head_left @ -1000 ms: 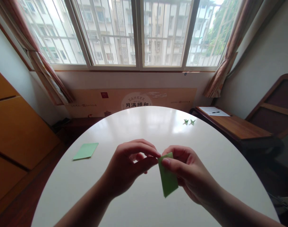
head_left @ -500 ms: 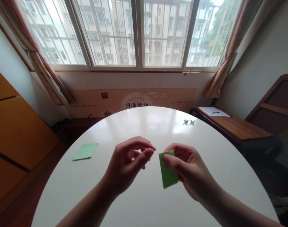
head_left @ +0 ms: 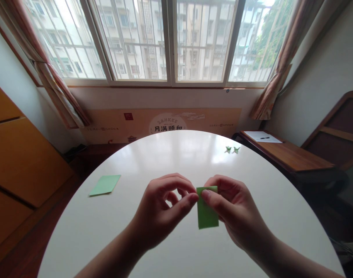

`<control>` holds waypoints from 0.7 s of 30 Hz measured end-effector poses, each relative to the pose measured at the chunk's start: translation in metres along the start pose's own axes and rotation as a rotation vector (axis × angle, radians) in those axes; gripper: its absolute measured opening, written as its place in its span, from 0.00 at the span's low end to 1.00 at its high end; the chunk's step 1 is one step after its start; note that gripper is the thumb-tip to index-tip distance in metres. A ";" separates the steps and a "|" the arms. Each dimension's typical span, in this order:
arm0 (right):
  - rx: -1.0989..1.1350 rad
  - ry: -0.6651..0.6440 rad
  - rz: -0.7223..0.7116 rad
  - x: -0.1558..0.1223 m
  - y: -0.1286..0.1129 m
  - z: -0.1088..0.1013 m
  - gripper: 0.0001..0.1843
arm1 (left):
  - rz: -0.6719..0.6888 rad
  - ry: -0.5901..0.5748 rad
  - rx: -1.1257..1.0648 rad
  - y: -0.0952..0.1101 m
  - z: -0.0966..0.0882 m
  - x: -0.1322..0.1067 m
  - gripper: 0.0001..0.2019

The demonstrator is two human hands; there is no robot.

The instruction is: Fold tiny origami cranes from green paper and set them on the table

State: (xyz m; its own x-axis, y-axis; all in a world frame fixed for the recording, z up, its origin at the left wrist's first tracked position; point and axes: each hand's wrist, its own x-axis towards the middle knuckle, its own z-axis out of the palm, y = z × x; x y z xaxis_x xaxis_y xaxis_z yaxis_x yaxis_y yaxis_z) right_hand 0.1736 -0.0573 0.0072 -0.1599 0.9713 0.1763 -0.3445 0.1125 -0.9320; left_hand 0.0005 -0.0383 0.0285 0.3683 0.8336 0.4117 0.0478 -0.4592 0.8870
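Note:
A folded piece of green paper (head_left: 208,214), roughly a narrow rectangle, is held upright above the table. My right hand (head_left: 230,202) grips it near the top, thumb flat on the front and fingers behind. My left hand (head_left: 167,210) has thumb and forefinger pinched together at the paper's upper left edge. How much of the edge lies between those fingertips is hard to see.
A stack of pale green square paper (head_left: 105,185) lies on the round white table (head_left: 153,154) at the left. Two small folded green paper figures (head_left: 232,149) stand at the far right. Beyond the edge is a wooden chair (head_left: 298,156) bearing a white sheet (head_left: 259,136) and a pen.
My left hand has moved right, its fingertips reaching the paper's edge. The green paper has turned slightly in my right hand and now stands straighter.

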 end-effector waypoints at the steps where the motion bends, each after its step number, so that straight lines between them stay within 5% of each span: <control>1: 0.000 0.000 0.000 0.000 0.000 0.000 0.12 | -0.006 0.005 0.004 0.000 0.001 0.000 0.05; 21: -0.027 0.010 -0.010 0.001 0.002 -0.002 0.09 | -0.085 0.036 0.007 0.000 0.003 0.003 0.08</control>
State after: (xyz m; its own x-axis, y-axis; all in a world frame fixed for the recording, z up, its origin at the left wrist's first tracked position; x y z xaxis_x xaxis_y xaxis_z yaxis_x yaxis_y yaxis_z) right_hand 0.1745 -0.0555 0.0055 -0.1473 0.9722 0.1822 -0.3208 0.1273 -0.9386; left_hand 0.0048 -0.0366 0.0290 0.3292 0.8799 0.3426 0.0836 -0.3886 0.9176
